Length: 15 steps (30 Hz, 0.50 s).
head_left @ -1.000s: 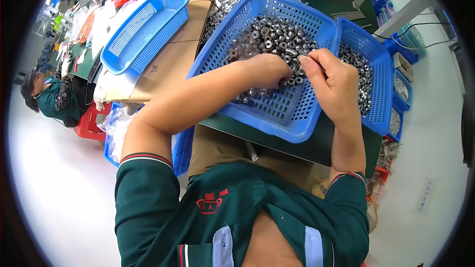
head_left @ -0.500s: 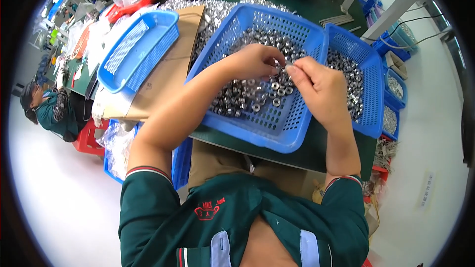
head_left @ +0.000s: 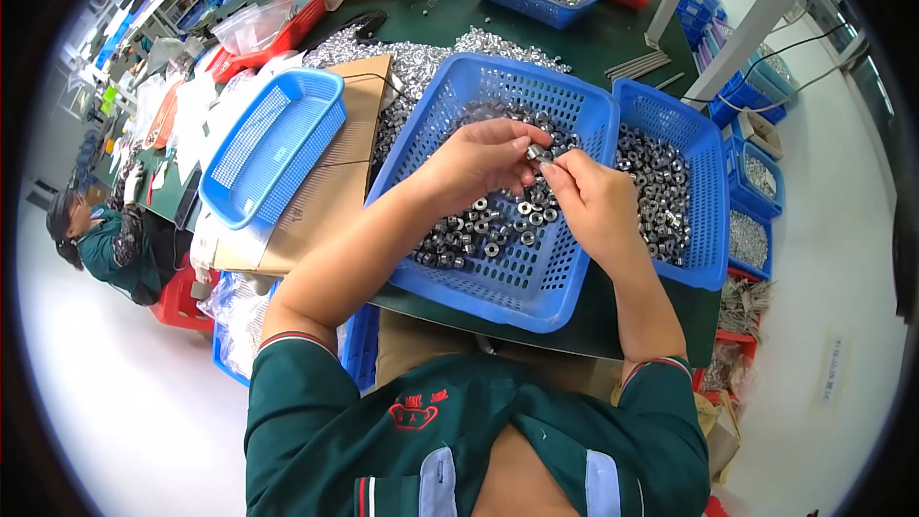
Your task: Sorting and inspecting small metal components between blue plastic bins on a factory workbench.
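Over a blue perforated basket [head_left: 466,293], both my hands meet at the fingertips. My left hand [head_left: 483,165] is closed in a pinch on a small shiny metal ring [head_left: 535,150]. Against its near side, the thumb and fingers of my right hand [head_left: 601,206] are pressed together; whatever they pinch is too small to make out. Loose metal rings [head_left: 491,250] of the same sort lie in the basket below, partly hidden by my left hand and forearm.
A second blue basket [head_left: 710,268] of metal rings adjoins on the right. On the left, an empty light-blue basket [head_left: 222,213] rests on cardboard [head_left: 287,230]. Small silvery parts [head_left: 412,67] are heaped behind. A metal post [head_left: 675,0] stands far right; a seated person [head_left: 115,244] is at left.
The whole view has shifted, so the baskets sit lower in the picture. My fingertips remain together above the basket, and the metal ring between them now shows more plainly.
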Motion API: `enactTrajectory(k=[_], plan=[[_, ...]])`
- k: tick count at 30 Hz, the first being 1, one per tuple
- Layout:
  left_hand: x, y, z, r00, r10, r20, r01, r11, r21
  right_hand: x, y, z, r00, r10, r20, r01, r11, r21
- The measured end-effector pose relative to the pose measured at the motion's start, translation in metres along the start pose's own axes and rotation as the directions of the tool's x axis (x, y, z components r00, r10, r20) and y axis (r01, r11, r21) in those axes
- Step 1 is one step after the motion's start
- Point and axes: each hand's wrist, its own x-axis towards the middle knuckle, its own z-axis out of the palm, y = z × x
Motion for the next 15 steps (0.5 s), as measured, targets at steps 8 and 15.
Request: enactTrajectory(k=[8,15], plan=[[-0.005,0.008,0.011,0.997,0.011,-0.082,0.016,0.947,0.319,-0.006,-0.002,0.004,0.997,0.072,-0.022,-0.072,0.997,0.024],[-0.014,0.01,0.012,0.991,-0.126,-0.054,0.136,0.949,0.283,-0.027,-0.014,0.011,0.986,-0.085,-0.142,0.062,0.985,-0.159]])
